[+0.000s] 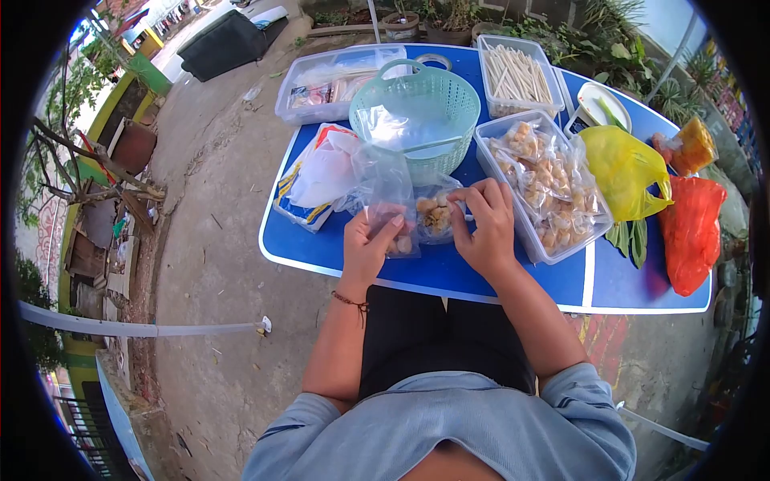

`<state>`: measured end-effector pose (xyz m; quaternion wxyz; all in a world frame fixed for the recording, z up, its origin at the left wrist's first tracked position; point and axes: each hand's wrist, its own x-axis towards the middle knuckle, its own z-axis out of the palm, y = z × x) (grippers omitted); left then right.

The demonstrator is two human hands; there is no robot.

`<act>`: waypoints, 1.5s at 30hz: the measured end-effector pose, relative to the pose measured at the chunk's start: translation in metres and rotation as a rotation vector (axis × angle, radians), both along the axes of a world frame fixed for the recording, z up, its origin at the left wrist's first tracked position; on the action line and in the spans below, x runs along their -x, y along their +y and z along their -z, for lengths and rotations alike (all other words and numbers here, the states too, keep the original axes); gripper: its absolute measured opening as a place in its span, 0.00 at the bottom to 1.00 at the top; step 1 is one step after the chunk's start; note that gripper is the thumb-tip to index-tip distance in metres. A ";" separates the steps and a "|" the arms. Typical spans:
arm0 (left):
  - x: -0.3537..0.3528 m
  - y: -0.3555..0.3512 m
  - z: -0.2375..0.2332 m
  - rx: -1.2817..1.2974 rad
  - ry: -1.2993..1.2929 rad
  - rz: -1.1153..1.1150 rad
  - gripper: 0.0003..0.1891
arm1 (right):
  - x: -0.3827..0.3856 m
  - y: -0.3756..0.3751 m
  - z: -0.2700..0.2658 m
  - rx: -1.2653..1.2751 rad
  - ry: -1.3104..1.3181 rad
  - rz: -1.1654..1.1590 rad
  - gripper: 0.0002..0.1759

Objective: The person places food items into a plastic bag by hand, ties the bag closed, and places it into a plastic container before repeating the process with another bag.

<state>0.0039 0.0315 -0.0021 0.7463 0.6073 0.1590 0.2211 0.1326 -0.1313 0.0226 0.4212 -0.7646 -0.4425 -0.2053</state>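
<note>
My left hand (369, 243) pinches a clear plastic bag (387, 180) that stands upright, with a few pale pieces at its bottom. Just to the right, a second clear bag (435, 215) of brownish food pieces lies on the blue table. My right hand (485, 218) is at that bag's upper right edge, with thumb and forefinger closed together. What lies between those fingertips is too small to make out. Beside my right hand stands a plastic box (548, 255) filled with small bags of similar pieces. A green basket (459, 103) holding clear plastic sits behind both hands.
On the blue table (321, 255) are a white bag (325, 176) at the left, a lidded box (295, 94) behind it, and a box of pale sticks (517, 76) at the back. Yellow (626, 171) and red (691, 232) bags lie at the right, near a white plate (603, 107).
</note>
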 end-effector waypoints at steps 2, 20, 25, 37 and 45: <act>0.001 -0.004 -0.001 -0.004 -0.029 -0.030 0.08 | -0.003 0.000 0.001 0.022 -0.034 -0.025 0.14; 0.003 -0.007 -0.001 -0.062 -0.012 0.088 0.13 | 0.010 0.010 0.010 0.271 -0.020 0.147 0.14; 0.002 -0.008 0.004 -0.125 0.001 0.061 0.12 | 0.009 0.013 0.010 0.285 -0.007 0.116 0.12; 0.003 -0.010 0.003 -0.188 0.035 0.059 0.11 | 0.010 0.012 0.011 0.239 -0.015 0.105 0.11; 0.002 -0.008 0.004 -0.121 0.007 0.061 0.11 | 0.010 0.013 0.013 0.292 0.027 0.092 0.12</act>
